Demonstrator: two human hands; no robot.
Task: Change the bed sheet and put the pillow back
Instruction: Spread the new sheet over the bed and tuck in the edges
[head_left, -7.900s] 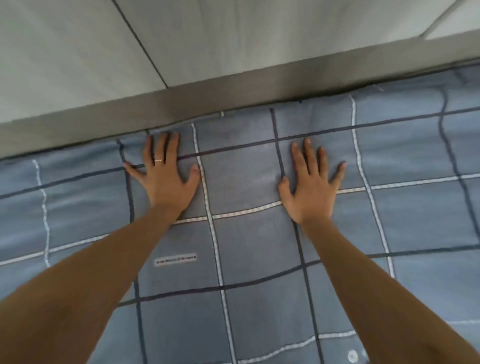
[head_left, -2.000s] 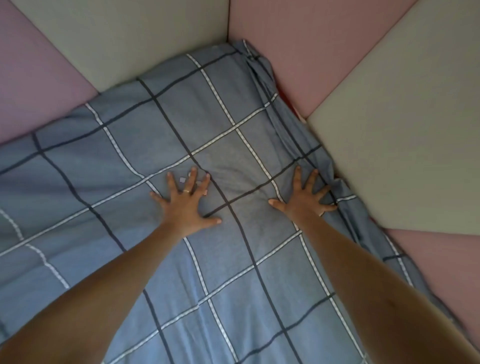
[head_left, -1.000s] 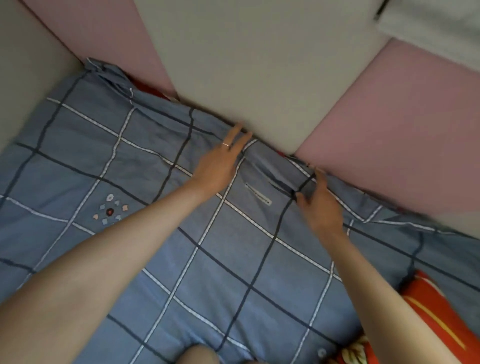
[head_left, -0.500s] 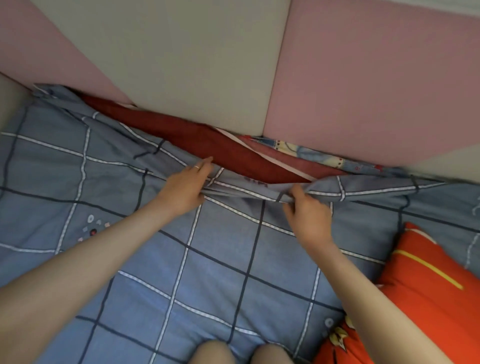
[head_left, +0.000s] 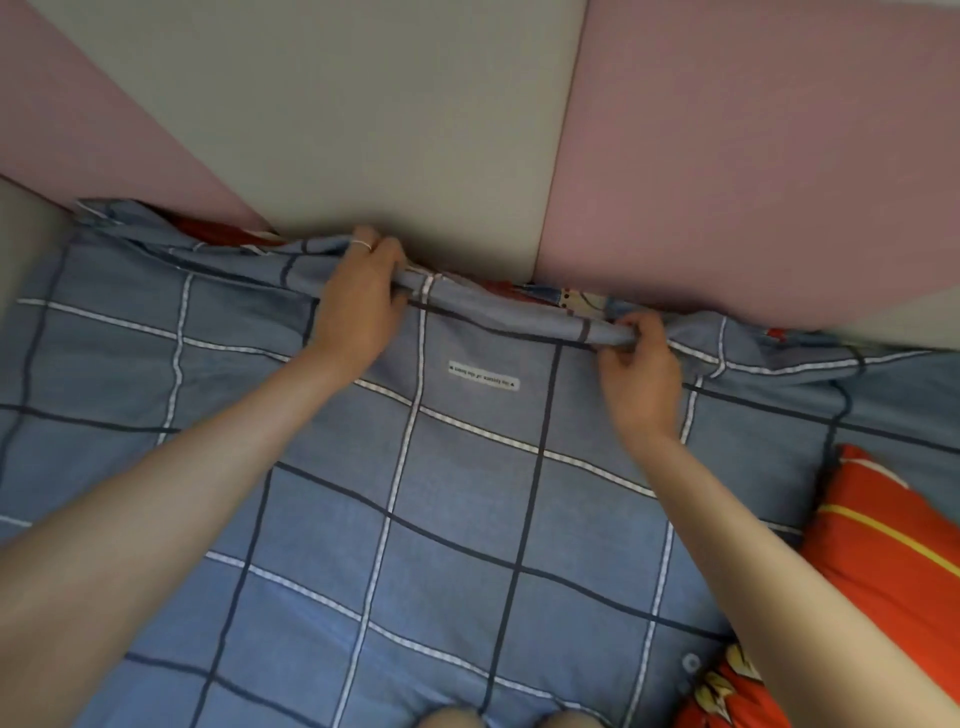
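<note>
Tucking well likely means pushing the rolled edge (head_left: 498, 314) of the blue checked bed sheet (head_left: 457, 519) evenly down against the padded wall panels (head_left: 395, 130) at twelve o'clock, hiding the red layer beneath. The left hand (head_left: 358, 306) curls its fingers (head_left: 387, 254) round the roll. The right hand (head_left: 641, 374), at four o'clock from it, pinches the same fold. The red pillow (head_left: 893, 545) lies at four o'clock, apart from both.
</note>
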